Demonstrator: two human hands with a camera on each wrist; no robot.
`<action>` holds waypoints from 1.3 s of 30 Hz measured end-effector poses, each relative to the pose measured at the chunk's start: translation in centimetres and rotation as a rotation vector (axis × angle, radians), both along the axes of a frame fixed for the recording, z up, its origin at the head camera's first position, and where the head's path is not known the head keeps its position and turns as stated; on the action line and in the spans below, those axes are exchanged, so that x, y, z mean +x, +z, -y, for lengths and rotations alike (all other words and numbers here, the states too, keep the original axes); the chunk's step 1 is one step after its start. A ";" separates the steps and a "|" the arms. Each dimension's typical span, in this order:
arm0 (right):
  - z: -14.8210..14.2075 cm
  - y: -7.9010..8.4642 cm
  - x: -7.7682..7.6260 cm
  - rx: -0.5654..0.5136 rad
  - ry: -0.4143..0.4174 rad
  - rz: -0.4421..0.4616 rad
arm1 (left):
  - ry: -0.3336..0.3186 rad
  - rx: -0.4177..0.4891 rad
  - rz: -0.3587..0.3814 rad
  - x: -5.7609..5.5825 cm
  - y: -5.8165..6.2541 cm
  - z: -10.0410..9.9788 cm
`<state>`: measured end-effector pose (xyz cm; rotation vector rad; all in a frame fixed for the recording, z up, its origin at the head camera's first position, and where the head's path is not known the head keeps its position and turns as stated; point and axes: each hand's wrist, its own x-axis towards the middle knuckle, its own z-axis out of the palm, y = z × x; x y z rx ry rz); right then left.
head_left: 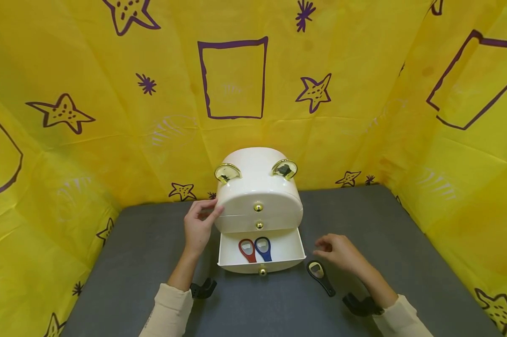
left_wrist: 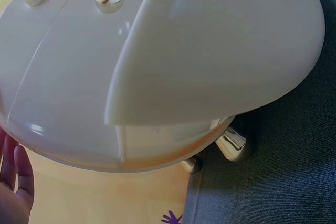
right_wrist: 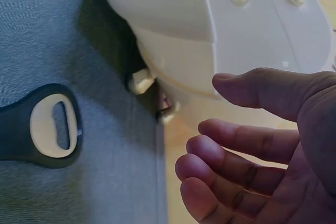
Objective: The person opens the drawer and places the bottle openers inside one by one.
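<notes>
A white rounded drawer box (head_left: 259, 201) with gold knobs and two gold-rimmed ears stands on the table, its bottom drawer (head_left: 232, 238) pulled out. Inside that drawer lie a red bottle opener (head_left: 248, 252) and a blue bottle opener (head_left: 265, 252), side by side. My left hand (head_left: 199, 227) rests its fingers against the box's left side; in the left wrist view only its fingers (left_wrist: 23, 169) show at the edge. Right of the drawer, my right hand (head_left: 339, 252) hovers with loosely bent fingers and nothing in them. Just below it, a black bottle opener (head_left: 320, 277) lies on the table.
The dark grey table (head_left: 152, 262) extends around the box. Yellow cloth (head_left: 173, 154) with purple drawings hangs behind it and along both sides. Short gold feet (left_wrist: 232, 144) raise the box off the tabletop.
</notes>
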<state>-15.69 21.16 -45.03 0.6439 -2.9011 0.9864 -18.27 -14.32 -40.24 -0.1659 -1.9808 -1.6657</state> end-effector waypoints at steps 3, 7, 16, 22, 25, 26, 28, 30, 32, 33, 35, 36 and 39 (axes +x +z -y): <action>-0.2 -0.4 0.4 0.006 -0.007 0.008 | -0.004 0.007 -0.012 -0.1 -0.1 0.0; -0.3 -0.9 1.0 0.020 -0.042 0.038 | -0.002 0.007 -0.021 -0.1 -0.2 0.0; 0.0 -2.5 2.4 0.107 -0.186 0.123 | -0.001 0.008 -0.021 -0.3 -0.2 0.0; 0.3 -3.8 3.5 0.122 -0.252 0.172 | 0.000 0.006 -0.014 -0.2 -0.2 0.0; 0.6 -4.4 4.0 0.102 -0.284 0.190 | 0.003 0.004 -0.014 -0.2 -0.3 0.0; 0.7 -4.6 4.1 0.093 -0.294 0.198 | 0.003 0.004 -0.013 -0.2 -0.2 0.0; 0.9 -4.9 4.4 0.076 -0.316 0.210 | 0.003 0.003 -0.011 -0.1 -0.2 0.0; 1.0 -5.1 4.5 0.080 -0.332 0.194 | 0.003 0.002 -0.010 -0.1 -0.2 -0.1; 1.1 -5.3 4.7 0.089 -0.342 0.175 | 0.003 0.002 -0.010 0.0 -0.2 -0.1; 1.2 -5.3 4.7 0.096 -0.346 0.162 | 0.003 0.002 -0.011 0.0 -0.2 -0.1; 1.2 -5.5 4.8 0.110 -0.349 0.133 | 0.002 0.004 -0.014 0.0 -0.2 -0.1; 1.3 -5.5 4.9 0.114 -0.354 0.125 | 0.000 0.006 -0.015 -0.1 -0.2 -0.1; 1.4 -5.6 5.1 0.110 -0.368 0.094 | -0.002 0.006 -0.017 -0.1 -0.2 0.0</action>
